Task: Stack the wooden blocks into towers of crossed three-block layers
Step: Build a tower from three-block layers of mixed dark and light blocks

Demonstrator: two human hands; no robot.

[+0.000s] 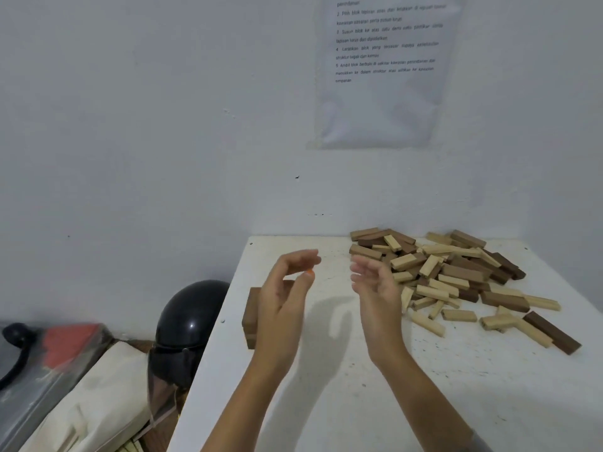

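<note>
A loose pile of light and dark wooden blocks lies on the right half of the white table. Near the table's left edge stands a short stack of dark brown blocks, mostly hidden behind my left hand. My left hand hovers above that stack, fingers curled and apart, holding nothing. My right hand is raised at the table's middle, just left of the pile, palm facing left, fingers spread and empty. A dark block lies apart at the pile's near right.
The table stands in a corner of white walls; a printed instruction sheet hangs above it. Left of the table, lower down, sit a black helmet, a cream cloth bag and a grey case.
</note>
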